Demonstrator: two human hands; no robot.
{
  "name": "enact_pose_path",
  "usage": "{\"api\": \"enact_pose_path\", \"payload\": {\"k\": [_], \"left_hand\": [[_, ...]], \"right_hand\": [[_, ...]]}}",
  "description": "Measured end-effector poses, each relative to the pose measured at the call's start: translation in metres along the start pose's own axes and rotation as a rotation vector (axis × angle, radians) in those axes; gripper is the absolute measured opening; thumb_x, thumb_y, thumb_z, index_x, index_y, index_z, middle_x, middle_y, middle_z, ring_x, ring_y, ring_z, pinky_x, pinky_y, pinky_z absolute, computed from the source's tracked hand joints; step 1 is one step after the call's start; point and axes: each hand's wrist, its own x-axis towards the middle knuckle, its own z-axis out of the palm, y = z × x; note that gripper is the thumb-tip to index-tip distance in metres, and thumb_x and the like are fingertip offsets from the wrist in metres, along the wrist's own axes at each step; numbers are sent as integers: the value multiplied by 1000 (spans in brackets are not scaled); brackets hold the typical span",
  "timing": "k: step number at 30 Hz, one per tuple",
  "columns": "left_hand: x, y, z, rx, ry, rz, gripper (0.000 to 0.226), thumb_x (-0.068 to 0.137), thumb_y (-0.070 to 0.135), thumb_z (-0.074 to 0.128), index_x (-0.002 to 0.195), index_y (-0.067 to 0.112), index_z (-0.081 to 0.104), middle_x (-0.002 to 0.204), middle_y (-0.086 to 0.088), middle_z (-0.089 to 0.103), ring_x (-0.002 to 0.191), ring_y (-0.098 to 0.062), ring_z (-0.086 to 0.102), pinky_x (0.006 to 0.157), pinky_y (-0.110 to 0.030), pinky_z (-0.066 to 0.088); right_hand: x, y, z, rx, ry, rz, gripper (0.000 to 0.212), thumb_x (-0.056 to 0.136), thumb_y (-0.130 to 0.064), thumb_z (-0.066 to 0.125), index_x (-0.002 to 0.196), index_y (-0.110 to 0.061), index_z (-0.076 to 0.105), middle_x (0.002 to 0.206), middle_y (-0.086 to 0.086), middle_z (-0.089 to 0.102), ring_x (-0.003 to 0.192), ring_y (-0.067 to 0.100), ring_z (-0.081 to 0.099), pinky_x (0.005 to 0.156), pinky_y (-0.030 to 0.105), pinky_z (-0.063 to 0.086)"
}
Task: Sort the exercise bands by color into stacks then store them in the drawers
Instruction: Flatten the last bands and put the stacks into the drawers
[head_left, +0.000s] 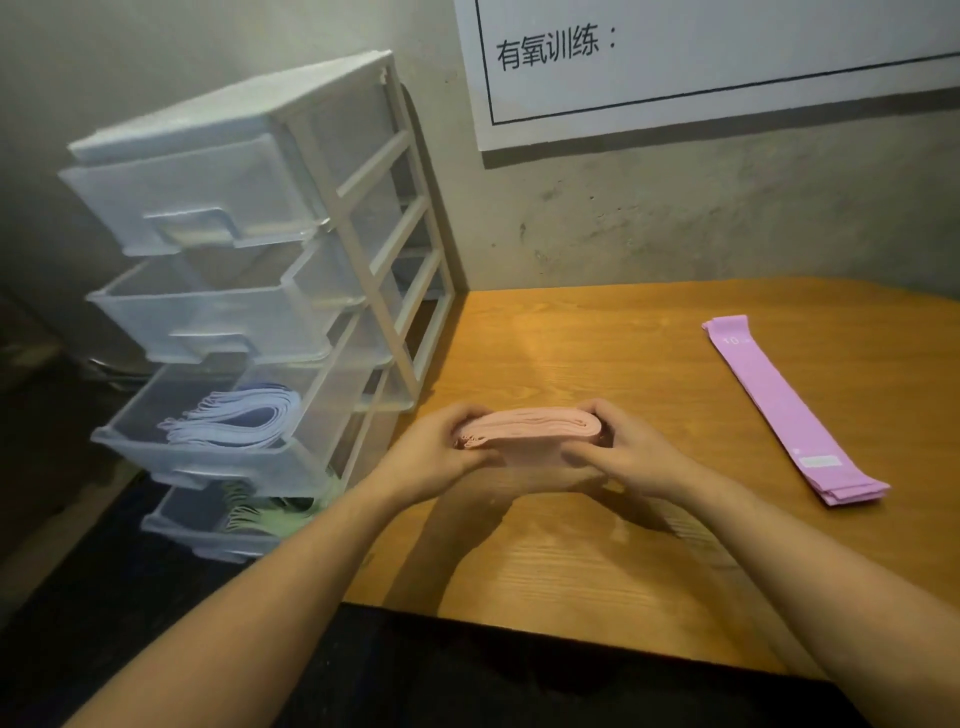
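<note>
A folded stack of pink exercise bands (530, 431) is held just above the wooden table (597, 353). My left hand (441, 457) grips its left end and my right hand (634, 457) grips its folded right end. A flat stack of purple bands (779, 405) lies on the table at the right. To the left stands a clear plastic drawer unit (270, 291) with all its drawers pulled out. The third drawer (218, 457) holds folded light blue bands (239, 415). Green bands (270, 512) lie in the bottom drawer (208, 540). The two upper drawers look bare.
A concrete wall runs behind the table, with a white poster (727, 62) with printed characters on it. The drawer unit stands off the table's left edge on a dark floor. The table's near edge lies close to my body.
</note>
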Motion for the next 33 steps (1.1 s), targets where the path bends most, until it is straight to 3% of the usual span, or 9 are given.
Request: {"api": "enact_pose_path", "payload": {"k": [4,9,13,18,21,25,28,30,33], "left_hand": [[-13,13,-37,26,53,44,46,87,22,76,128,31,58,116,17,63,109,1,60,92,-28,56],[-38,31,-96,-89,57,73,45,88,16,74,129,27,59,114,12,64,102,-3,64,84,-26,59],[-55,36,-150,-151,123,93,49,87,6,73,129,25,58,114,7,63,101,-8,66,81,-22,58],[-68,30,-221,25,248,154,56,90,12,73,137,31,49,116,15,59,97,13,60,77,-7,50],[-68,18,-256,151,336,147,43,91,21,72,128,34,53,117,11,62,98,1,62,75,-16,54],[-63,1,-280,150,446,99,46,95,28,67,135,32,46,121,10,54,97,-11,63,63,-27,61],[-55,-19,-289,158,461,34,44,98,32,61,136,30,39,122,4,51,97,-15,60,53,-29,59],[-51,-33,-292,113,421,-19,41,99,32,59,134,32,37,124,0,50,103,-20,60,50,-30,58],[-49,-49,-293,120,374,-45,44,100,35,56,137,32,32,131,0,49,103,-18,62,53,-29,59]], "right_hand": [[11,-41,-4,-36,7,-136,33,92,-32,71,121,-27,55,113,-10,64,102,11,60,88,42,54],[22,-99,-10,-77,37,-244,34,92,-39,69,122,-32,53,110,-16,60,95,5,58,80,31,53],[33,-150,-11,-100,18,-354,47,94,-43,66,136,-31,49,117,-21,57,101,-4,56,77,16,49],[56,-223,0,-144,44,-450,38,95,-39,66,127,-26,50,102,-21,57,85,-1,58,62,7,44],[75,-263,7,-202,50,-478,35,92,-37,68,120,-28,48,104,-14,60,81,1,60,57,9,45],[98,-305,23,-313,77,-523,40,86,-40,70,117,-27,48,112,-6,63,95,13,64,71,24,56],[116,-321,37,-372,113,-528,42,88,-42,66,124,-26,51,122,-3,67,86,13,66,74,33,60],[126,-325,45,-372,102,-530,42,89,-39,65,127,-25,52,126,0,67,80,13,64,71,29,58],[139,-328,55,-408,58,-528,44,89,-38,68,127,-22,54,125,1,67,90,13,65,72,26,58]]}}
